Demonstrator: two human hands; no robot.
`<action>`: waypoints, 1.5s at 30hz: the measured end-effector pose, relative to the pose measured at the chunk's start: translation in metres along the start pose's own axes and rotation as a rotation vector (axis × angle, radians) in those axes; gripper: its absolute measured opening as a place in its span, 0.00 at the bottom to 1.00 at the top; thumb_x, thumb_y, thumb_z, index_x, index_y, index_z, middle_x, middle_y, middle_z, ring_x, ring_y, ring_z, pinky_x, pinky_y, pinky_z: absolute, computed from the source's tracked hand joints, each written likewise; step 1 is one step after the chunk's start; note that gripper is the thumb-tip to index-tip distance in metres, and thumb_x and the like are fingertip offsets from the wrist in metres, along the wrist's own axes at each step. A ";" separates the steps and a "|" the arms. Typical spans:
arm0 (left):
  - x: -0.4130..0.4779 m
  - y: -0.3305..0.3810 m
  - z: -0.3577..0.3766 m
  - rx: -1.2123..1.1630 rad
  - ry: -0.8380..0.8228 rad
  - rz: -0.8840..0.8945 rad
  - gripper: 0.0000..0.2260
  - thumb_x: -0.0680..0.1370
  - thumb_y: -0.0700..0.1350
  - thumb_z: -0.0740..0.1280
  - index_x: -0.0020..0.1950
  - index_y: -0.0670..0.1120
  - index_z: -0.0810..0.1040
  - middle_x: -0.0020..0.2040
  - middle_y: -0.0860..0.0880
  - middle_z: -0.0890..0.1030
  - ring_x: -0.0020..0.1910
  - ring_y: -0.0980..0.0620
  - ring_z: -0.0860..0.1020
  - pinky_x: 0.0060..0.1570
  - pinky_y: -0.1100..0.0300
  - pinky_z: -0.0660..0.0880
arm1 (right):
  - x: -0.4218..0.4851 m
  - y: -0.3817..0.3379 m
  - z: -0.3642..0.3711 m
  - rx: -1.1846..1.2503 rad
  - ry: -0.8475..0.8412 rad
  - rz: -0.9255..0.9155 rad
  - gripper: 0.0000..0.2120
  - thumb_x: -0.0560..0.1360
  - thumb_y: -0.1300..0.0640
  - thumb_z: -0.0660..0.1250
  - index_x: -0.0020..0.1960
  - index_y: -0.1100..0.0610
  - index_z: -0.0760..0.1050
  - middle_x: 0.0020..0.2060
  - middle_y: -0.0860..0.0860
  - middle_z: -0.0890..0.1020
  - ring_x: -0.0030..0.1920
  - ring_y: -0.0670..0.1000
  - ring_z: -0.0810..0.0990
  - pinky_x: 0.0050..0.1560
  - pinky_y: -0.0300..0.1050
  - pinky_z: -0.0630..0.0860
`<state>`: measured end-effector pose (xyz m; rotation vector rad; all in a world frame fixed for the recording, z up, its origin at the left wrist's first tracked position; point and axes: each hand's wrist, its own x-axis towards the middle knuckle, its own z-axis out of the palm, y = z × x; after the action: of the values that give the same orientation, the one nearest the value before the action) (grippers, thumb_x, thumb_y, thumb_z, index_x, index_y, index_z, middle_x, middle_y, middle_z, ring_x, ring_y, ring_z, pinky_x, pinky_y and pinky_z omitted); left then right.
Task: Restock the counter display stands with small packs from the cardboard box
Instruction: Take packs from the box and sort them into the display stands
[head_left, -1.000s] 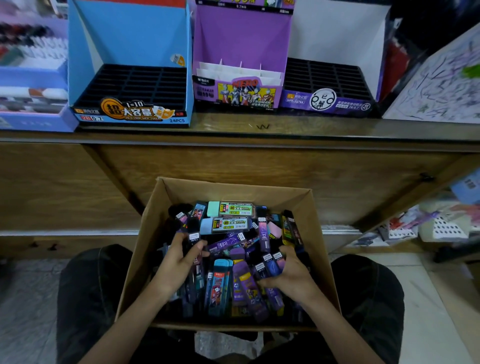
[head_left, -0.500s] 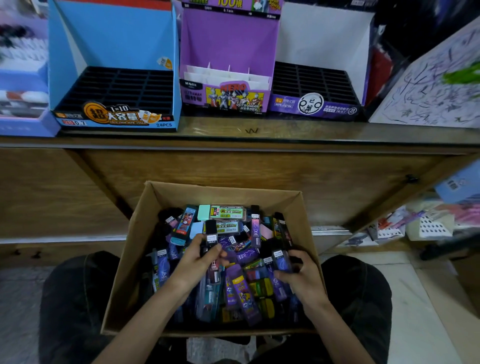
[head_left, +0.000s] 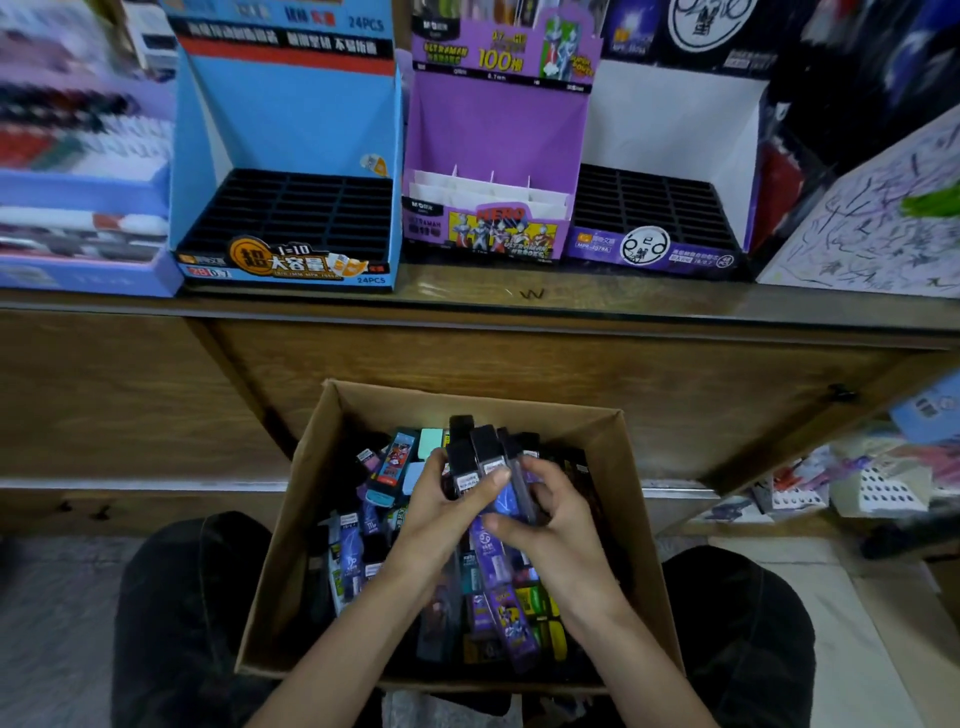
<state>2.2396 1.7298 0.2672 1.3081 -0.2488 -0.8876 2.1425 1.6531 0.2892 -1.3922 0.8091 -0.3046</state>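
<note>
Left hand (head_left: 441, 512) curls round a bunch of slim dark plastic packs with black caps (head_left: 480, 457), held above the heap in the brown cardboard box (head_left: 296, 525); right hand (head_left: 563, 525) pinches the same bunch from the other side. I read this as gathering; the next move calls for a lift to the wooden tabletop (head_left: 623, 304), where the blue card stand (head_left: 291, 124) and white-backed stand (head_left: 670, 119) show bare black slots. Box walls and tabletop lip crowd the path; room opens above.

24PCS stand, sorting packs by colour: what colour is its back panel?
The back panel is blue; head view shows it best.
</note>
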 end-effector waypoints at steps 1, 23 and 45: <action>0.001 0.005 -0.001 0.005 0.012 0.050 0.20 0.65 0.47 0.74 0.55 0.50 0.75 0.47 0.49 0.85 0.47 0.53 0.83 0.41 0.66 0.78 | 0.000 -0.003 0.002 0.001 -0.029 -0.003 0.25 0.70 0.70 0.70 0.61 0.50 0.71 0.50 0.48 0.81 0.49 0.43 0.82 0.48 0.39 0.79; 0.014 0.178 -0.062 0.151 0.091 0.420 0.18 0.63 0.48 0.74 0.51 0.50 0.76 0.43 0.51 0.85 0.43 0.52 0.82 0.43 0.58 0.80 | 0.041 -0.177 0.056 -0.016 -0.343 -0.104 0.13 0.72 0.61 0.71 0.53 0.63 0.72 0.47 0.57 0.84 0.48 0.52 0.83 0.55 0.50 0.76; 0.044 0.243 -0.076 0.195 0.092 0.502 0.21 0.60 0.54 0.74 0.51 0.55 0.75 0.43 0.53 0.84 0.43 0.54 0.83 0.38 0.63 0.79 | 0.109 -0.252 -0.039 -0.119 0.222 -0.463 0.04 0.79 0.55 0.60 0.47 0.52 0.71 0.45 0.48 0.78 0.49 0.49 0.77 0.52 0.44 0.71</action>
<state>2.4184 1.7540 0.4516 1.3765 -0.5743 -0.3834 2.2600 1.5063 0.4932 -1.6722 0.6838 -0.7912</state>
